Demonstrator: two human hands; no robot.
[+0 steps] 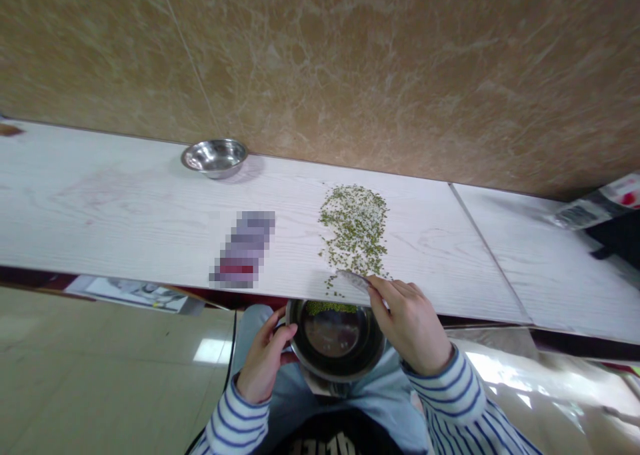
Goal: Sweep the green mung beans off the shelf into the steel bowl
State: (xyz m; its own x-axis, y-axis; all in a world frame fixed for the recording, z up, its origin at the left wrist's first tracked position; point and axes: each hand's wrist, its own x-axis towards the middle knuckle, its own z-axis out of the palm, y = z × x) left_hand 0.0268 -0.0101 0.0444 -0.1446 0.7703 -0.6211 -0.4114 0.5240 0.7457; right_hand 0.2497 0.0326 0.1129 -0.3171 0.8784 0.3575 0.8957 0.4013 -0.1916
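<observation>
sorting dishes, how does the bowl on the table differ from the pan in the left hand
The pan is larger than the bowl. The bowl sits on the table; the left hand holds the pan. The pan has green grains inside, the bowl shows none. Both look round and metallic.

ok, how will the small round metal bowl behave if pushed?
The small round metal bowl looks thin-rimmed, so probably stiff yet light. Flared above a narrower base, it might tip under rim pressure; its smooth shine suggests easy sliding.
</observation>
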